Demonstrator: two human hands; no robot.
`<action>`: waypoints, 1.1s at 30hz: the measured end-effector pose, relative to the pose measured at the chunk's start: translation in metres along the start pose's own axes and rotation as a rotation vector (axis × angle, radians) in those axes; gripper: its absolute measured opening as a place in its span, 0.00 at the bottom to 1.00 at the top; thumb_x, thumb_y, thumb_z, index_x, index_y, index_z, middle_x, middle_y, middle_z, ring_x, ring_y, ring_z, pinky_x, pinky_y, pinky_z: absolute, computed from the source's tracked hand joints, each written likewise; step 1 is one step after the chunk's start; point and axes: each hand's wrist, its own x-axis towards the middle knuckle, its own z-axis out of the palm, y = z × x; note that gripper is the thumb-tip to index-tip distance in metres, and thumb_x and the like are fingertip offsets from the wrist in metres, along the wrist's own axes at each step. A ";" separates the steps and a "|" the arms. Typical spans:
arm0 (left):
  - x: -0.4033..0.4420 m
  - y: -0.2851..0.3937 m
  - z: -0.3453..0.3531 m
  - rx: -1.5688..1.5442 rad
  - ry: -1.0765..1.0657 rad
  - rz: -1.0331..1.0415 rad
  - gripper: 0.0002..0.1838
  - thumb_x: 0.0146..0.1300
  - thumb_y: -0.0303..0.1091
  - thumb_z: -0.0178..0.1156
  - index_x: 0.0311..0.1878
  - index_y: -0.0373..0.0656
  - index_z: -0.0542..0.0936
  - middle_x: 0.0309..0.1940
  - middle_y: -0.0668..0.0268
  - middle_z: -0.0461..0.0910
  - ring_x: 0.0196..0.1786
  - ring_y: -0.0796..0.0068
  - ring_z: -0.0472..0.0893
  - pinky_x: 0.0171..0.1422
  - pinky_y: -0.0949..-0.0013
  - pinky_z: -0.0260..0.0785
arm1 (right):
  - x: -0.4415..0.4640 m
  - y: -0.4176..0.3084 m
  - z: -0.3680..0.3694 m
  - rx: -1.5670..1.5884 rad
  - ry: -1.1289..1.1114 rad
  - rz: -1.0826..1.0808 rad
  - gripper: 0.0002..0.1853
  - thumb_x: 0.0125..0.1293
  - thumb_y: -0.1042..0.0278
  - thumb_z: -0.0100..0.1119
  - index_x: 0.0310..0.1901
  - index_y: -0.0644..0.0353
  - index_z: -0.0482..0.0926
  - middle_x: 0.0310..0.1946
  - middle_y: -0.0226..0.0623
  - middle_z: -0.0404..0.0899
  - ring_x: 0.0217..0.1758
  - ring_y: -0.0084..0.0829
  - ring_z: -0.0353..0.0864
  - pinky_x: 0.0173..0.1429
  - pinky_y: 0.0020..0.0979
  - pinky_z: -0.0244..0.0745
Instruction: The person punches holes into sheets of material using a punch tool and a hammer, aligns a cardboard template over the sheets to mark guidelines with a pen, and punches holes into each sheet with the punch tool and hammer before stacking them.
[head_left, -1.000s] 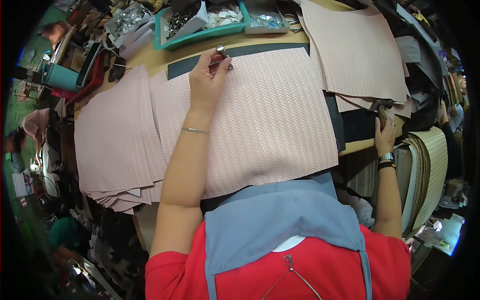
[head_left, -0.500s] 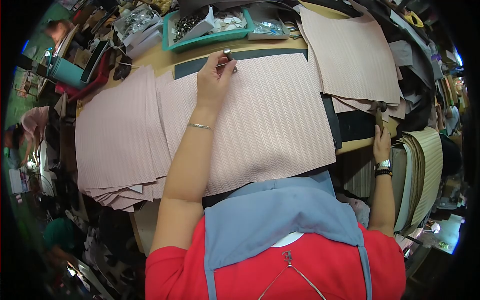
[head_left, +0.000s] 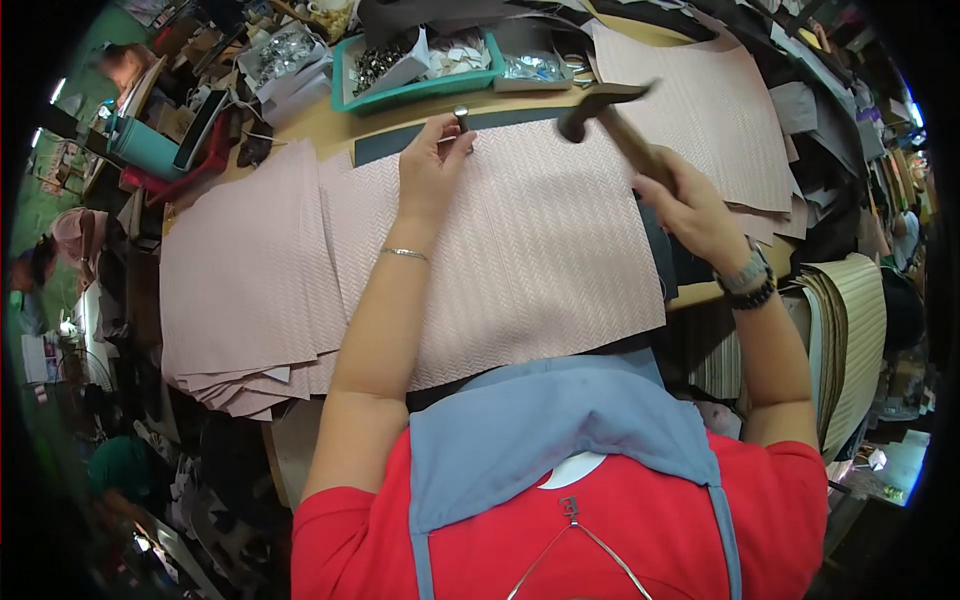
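My left hand (head_left: 436,160) pinches a short metal punch (head_left: 462,118) upright at the far edge of a pale pink sheet (head_left: 530,250) with a woven herringbone texture. The punch's lower end is partly hidden by my fingers. My right hand (head_left: 690,205) is wrapped round the wooden handle of a hammer (head_left: 628,140), whose dark claw head is raised over the sheet's upper right part, to the right of the punch. A dark board (head_left: 385,145) shows under the sheet's far edge.
Stacked pink sheets (head_left: 240,270) lie on the left, and more pink sheets (head_left: 710,120) at the upper right. Behind the work stands a teal tray (head_left: 420,95) of small metal parts, beside a box of plastic bags (head_left: 535,68). Rolled ribbed sheets (head_left: 845,330) stand at the right.
My right hand has lifted the hammer from the table's right side and brought it leftward over the sheet. My left hand stays at the far edge with the punch.
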 end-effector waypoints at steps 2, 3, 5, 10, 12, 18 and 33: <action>0.001 0.000 -0.001 0.020 0.003 0.028 0.12 0.61 0.28 0.65 0.48 0.38 0.78 0.37 0.63 0.82 0.39 0.79 0.82 0.44 0.74 0.77 | 0.020 -0.020 0.007 -0.145 -0.048 -0.164 0.18 0.70 0.64 0.55 0.55 0.65 0.71 0.27 0.27 0.73 0.25 0.19 0.69 0.29 0.24 0.68; 0.001 -0.002 -0.001 0.023 0.000 0.039 0.13 0.61 0.28 0.65 0.48 0.38 0.78 0.37 0.61 0.83 0.40 0.77 0.83 0.44 0.73 0.77 | 0.030 -0.029 0.011 -0.050 0.029 -0.270 0.17 0.70 0.64 0.55 0.54 0.65 0.71 0.26 0.28 0.73 0.25 0.19 0.70 0.29 0.24 0.68; 0.002 -0.011 0.000 -0.007 -0.009 0.056 0.13 0.61 0.28 0.65 0.48 0.37 0.77 0.38 0.59 0.83 0.41 0.74 0.84 0.44 0.72 0.78 | 0.047 -0.048 0.020 0.142 0.176 -0.474 0.14 0.70 0.65 0.55 0.52 0.64 0.72 0.26 0.29 0.74 0.24 0.19 0.71 0.30 0.25 0.68; 0.000 -0.001 -0.001 0.031 -0.010 0.025 0.13 0.61 0.27 0.65 0.48 0.36 0.77 0.39 0.59 0.83 0.41 0.74 0.84 0.43 0.72 0.78 | 0.076 -0.044 0.052 -0.023 0.162 -0.619 0.13 0.72 0.65 0.51 0.50 0.64 0.68 0.28 0.38 0.73 0.30 0.28 0.74 0.37 0.30 0.72; 0.000 -0.002 0.000 0.037 -0.016 0.039 0.13 0.61 0.28 0.64 0.48 0.36 0.77 0.38 0.59 0.83 0.40 0.74 0.84 0.42 0.72 0.77 | 0.067 -0.039 0.066 -0.240 -0.118 -0.222 0.17 0.71 0.59 0.51 0.50 0.66 0.69 0.33 0.49 0.77 0.34 0.43 0.77 0.42 0.39 0.71; 0.001 -0.005 -0.001 0.116 0.001 0.016 0.12 0.68 0.32 0.57 0.47 0.35 0.70 0.35 0.59 0.82 0.38 0.72 0.84 0.40 0.70 0.76 | 0.035 -0.005 0.031 -0.110 -0.003 -0.158 0.20 0.70 0.60 0.54 0.56 0.67 0.70 0.37 0.42 0.79 0.37 0.32 0.77 0.44 0.32 0.72; -0.027 0.055 0.002 0.472 -0.269 -0.012 0.11 0.63 0.40 0.58 0.42 0.44 0.77 0.28 0.54 0.81 0.33 0.55 0.81 0.39 0.59 0.72 | -0.072 0.163 -0.026 -0.739 0.530 -0.039 0.21 0.67 0.58 0.56 0.55 0.64 0.75 0.53 0.50 0.76 0.57 0.47 0.74 0.61 0.42 0.68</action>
